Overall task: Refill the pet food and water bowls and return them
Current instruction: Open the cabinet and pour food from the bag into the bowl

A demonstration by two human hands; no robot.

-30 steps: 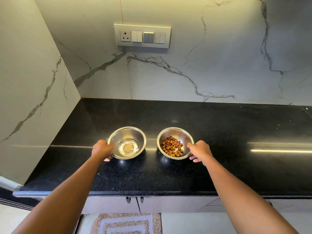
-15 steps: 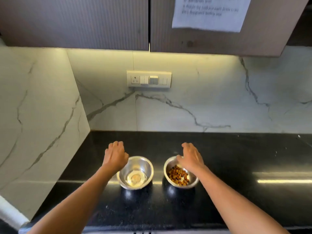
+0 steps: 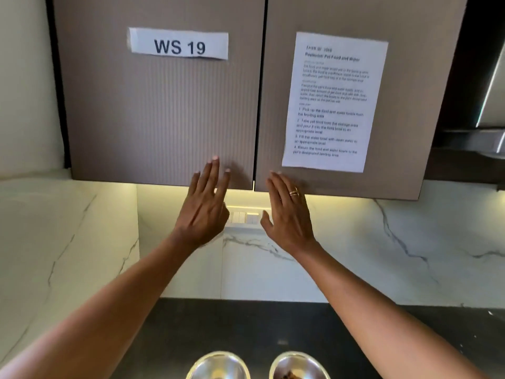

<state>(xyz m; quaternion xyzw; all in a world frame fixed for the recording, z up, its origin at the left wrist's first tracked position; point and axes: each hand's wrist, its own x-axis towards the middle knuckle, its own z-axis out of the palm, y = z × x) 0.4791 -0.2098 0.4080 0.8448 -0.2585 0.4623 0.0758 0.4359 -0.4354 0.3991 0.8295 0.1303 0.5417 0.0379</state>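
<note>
I'm hovering left hand (image 3: 203, 212), right hand (image 3: 289, 214) by doors (image 3: 153, 119) at 12 o'clock, fingers (image 3: 211, 173) straight, empty; planning on hooking bottom edges evenly.

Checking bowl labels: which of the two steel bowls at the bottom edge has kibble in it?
The right bowl: brown kibble shows inside it. The left bowl shows none.

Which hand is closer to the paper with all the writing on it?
Right. The right hand is just below the lower left corner of the instruction sheet; the left hand is farther left, before the left cabinet door.
</note>
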